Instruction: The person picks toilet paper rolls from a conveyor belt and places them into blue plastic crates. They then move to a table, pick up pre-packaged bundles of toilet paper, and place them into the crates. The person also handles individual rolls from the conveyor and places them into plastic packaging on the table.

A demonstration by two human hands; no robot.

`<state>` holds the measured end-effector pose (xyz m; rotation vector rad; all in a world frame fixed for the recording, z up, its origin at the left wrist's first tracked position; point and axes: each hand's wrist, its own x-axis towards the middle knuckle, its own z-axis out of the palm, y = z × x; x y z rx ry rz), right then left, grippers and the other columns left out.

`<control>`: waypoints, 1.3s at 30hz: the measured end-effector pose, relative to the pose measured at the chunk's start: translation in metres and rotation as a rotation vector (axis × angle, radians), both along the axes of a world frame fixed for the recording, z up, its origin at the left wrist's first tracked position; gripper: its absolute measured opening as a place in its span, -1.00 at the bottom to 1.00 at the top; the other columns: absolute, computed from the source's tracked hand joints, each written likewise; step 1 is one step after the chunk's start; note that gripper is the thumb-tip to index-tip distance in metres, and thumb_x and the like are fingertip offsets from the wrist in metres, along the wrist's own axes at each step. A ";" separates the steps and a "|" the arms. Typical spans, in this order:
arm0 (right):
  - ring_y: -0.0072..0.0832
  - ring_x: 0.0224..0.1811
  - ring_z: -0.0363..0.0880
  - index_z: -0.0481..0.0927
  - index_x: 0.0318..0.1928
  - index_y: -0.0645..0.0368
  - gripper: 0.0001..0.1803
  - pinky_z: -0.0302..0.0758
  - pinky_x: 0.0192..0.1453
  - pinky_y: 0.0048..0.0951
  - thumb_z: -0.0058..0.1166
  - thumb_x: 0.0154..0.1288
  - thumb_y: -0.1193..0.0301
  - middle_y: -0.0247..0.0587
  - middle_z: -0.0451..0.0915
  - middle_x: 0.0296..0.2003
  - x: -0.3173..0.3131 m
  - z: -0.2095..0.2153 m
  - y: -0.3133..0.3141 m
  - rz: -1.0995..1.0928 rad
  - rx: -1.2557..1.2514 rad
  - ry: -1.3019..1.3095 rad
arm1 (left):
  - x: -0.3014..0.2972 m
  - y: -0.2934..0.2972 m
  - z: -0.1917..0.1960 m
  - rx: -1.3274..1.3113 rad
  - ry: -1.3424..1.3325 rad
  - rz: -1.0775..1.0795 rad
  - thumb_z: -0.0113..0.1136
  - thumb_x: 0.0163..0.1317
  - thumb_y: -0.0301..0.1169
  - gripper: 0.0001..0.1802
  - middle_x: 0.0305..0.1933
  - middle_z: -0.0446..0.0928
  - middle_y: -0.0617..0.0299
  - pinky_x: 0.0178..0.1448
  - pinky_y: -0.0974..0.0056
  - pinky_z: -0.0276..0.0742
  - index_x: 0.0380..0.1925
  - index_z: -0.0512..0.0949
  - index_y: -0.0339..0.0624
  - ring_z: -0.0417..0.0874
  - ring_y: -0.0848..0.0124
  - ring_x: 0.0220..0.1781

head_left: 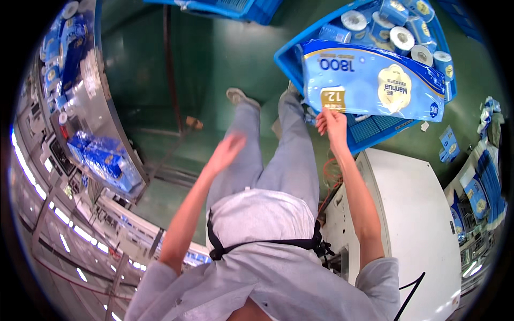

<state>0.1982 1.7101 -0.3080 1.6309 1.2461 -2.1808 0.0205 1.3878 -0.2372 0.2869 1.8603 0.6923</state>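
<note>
My right hand (333, 128) pinches the near left corner of a large blue plastic packaging bag (369, 80) with a pale cream badge and a gold patch. The bag lies flat across a blue plastic crate (286, 58) and hides part of what the crate holds. Beyond the bag, several wrapped toilet paper rolls (401, 38) fill the crate, some with white ends showing. My left hand (227, 151) hangs in the air over my left thigh, apart from any object; motion blurs its fingers.
At the left runs a metal table (115, 115) bearing blue packs (101, 158). A white cabinet (412, 203) stands close by my right arm. Another blue crate (235, 9) sits at the far edge. Blue wrappers (450, 144) lie on the floor at the right.
</note>
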 end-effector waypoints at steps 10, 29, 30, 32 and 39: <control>-0.49 -0.62 0.62 0.65 -0.38 0.31 -0.58 0.54 -0.53 -0.46 -0.01 0.54 0.24 -0.17 0.66 -0.57 -0.024 -0.058 -0.122 0.059 -0.314 0.132 | -0.043 0.200 -0.103 0.099 -0.022 0.365 0.53 0.14 -0.06 0.07 0.34 0.43 -0.02 0.42 0.18 0.38 0.46 0.11 -0.32 0.47 0.22 0.35; -0.29 0.35 0.43 0.31 0.46 0.20 -0.25 0.29 0.47 -0.27 -0.29 0.60 -0.14 -0.16 0.45 0.35 0.203 -0.191 0.316 -0.458 0.416 -0.405 | -0.045 0.146 -0.163 0.120 -0.594 0.677 0.35 0.31 0.01 -0.04 0.41 0.39 0.07 0.46 0.19 0.36 0.50 0.13 -0.27 0.42 0.31 0.41; -0.30 0.33 0.45 0.31 0.47 0.17 -0.28 0.36 0.43 -0.28 -0.32 0.62 -0.12 -0.18 0.44 0.36 0.208 -0.186 0.310 -0.464 0.422 -0.392 | -0.049 0.151 -0.157 0.115 -0.555 0.651 0.39 0.27 0.01 0.00 0.41 0.39 0.05 0.46 0.18 0.36 0.50 0.12 -0.29 0.43 0.29 0.40; -0.30 0.38 0.41 0.29 0.49 0.16 -0.27 0.30 0.47 -0.27 -0.35 0.62 -0.12 -0.19 0.41 0.39 0.179 -0.177 0.273 -0.412 0.392 -0.419 | -0.061 0.149 -0.135 0.113 -0.435 0.622 0.47 0.19 0.01 0.07 0.40 0.40 0.00 0.45 0.17 0.37 0.49 0.12 -0.34 0.44 0.25 0.39; -0.19 0.42 0.33 0.30 0.45 0.14 -0.28 0.28 0.50 -0.10 -0.20 0.56 -0.13 -0.12 0.36 0.39 0.149 -0.145 0.129 -0.397 0.435 -0.229 | -0.111 0.060 0.021 0.130 0.093 0.304 0.58 0.06 -0.11 0.14 0.53 0.18 -0.04 0.61 0.12 0.07 0.51 0.11 -0.31 0.16 0.21 0.57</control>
